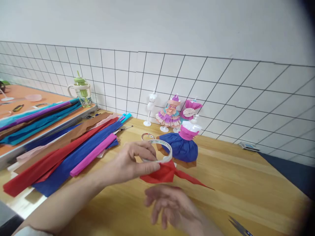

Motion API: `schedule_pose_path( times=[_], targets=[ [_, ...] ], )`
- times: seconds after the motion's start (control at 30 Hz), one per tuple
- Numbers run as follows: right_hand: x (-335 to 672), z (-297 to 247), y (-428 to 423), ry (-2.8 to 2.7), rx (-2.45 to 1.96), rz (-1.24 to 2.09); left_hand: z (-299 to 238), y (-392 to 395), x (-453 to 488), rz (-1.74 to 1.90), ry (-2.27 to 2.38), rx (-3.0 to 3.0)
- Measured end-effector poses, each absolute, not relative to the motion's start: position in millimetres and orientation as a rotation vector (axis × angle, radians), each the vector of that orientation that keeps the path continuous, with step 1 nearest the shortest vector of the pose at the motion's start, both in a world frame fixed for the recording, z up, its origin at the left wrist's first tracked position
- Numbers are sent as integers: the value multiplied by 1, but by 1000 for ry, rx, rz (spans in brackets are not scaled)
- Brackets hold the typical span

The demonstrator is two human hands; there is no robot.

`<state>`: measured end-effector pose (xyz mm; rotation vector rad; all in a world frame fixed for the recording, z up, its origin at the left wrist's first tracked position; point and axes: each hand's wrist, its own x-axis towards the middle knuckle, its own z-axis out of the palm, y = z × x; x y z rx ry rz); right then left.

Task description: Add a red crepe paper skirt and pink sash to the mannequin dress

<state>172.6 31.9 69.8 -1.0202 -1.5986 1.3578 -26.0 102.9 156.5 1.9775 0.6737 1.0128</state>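
Observation:
Between its thumb and fingers, my left hand (137,160) pinches a roll of tape (168,149) over the wooden table. Red crepe paper (159,175) hangs or lies just under the roll, its thin tail stretching right; whether my thumb also grips it I cannot tell. My right hand (172,206) is below the red paper, slightly blurred, fingers apart and nothing in it. Behind the tape stands a small dress form in a blue skirt and pink top (182,146). A second, patterned tape roll (147,136) sits beyond my left hand.
Crepe paper strips, red (61,157), blue (81,157) and pink (93,154), lie on the left. A bare white dress form (150,106) and two dressed ones stand by the wall. Scissors (238,226) lie at front right; a green-lidded cup (83,91) stands back left.

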Motion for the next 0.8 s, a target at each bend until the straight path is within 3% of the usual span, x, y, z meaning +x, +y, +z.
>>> schedule_pose_path(
  times=[0.07, 0.27, 0.43, 0.63, 0.8],
  targets=[
    [155, 64, 40, -1344, -759, 1752, 161, 93, -24, 1031, 632, 2243],
    [141, 78, 40, -633, -866, 1545, 157, 79, -17, 1109, 741, 2675],
    [136, 76, 35, -726, -894, 1528, 152, 78, -14, 1101, 966, 2593],
    [143, 59, 29, -913, -919, 1459, 152, 97, -18, 928, 928, 2140],
    [157, 63, 18, -985, -934, 1597, 144, 112, -19, 792, 969, 2008]
  ],
)
